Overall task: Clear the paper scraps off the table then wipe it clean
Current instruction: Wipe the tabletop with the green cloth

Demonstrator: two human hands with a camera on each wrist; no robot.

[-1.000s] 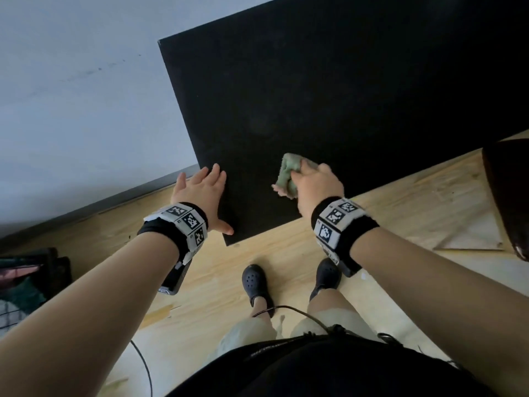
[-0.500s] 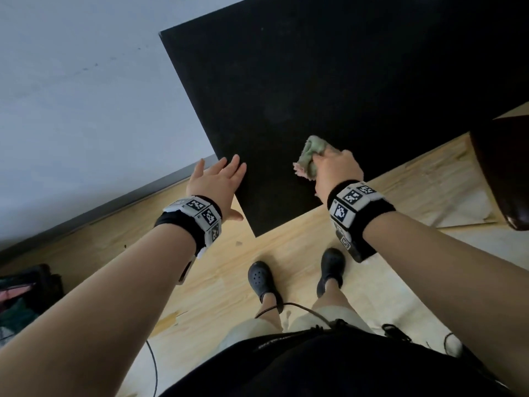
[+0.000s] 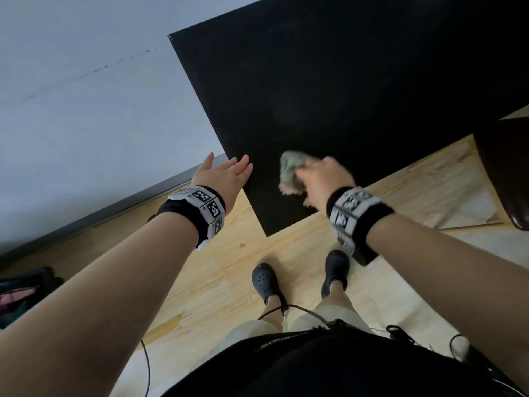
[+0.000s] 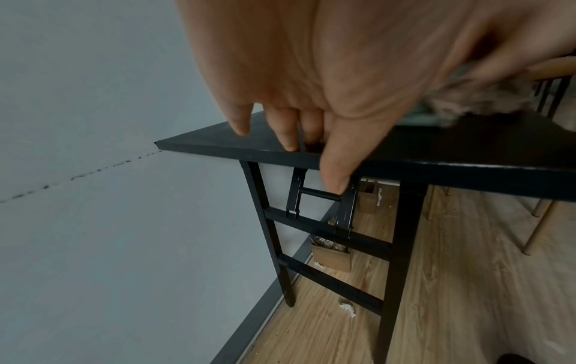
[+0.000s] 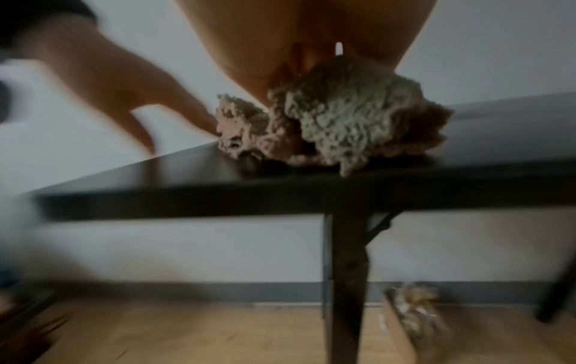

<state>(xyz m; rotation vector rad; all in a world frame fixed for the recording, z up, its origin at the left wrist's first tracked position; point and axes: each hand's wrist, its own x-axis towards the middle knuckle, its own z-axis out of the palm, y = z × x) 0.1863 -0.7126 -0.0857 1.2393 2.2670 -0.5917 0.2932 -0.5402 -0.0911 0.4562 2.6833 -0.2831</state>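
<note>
The black table (image 3: 343, 81) fills the upper right of the head view, its near corner pointing at me. My right hand (image 3: 320, 176) grips a bunched green-and-pink cloth (image 3: 289, 171) and presses it on the tabletop near that corner; the cloth (image 5: 336, 118) looks fluffy and blurred in the right wrist view. My left hand (image 3: 226, 174) is open with straight fingers at the table's left edge (image 4: 280, 155), fingertips (image 4: 288, 140) over the rim. I see no paper scraps on the tabletop.
A grey wall (image 3: 86, 96) runs along the table's left side. On the wooden floor (image 3: 229, 282) under the table stand a cardboard box (image 4: 332, 256) of scraps and a crumpled paper scrap (image 4: 349, 309). A dark chair (image 3: 506, 173) stands at the right. My shoes (image 3: 264, 282) are near the corner.
My right hand has swept the cloth left toward the table's corner and is blurred with motion. My left hand has slid along the left edge and lifted off flat.
</note>
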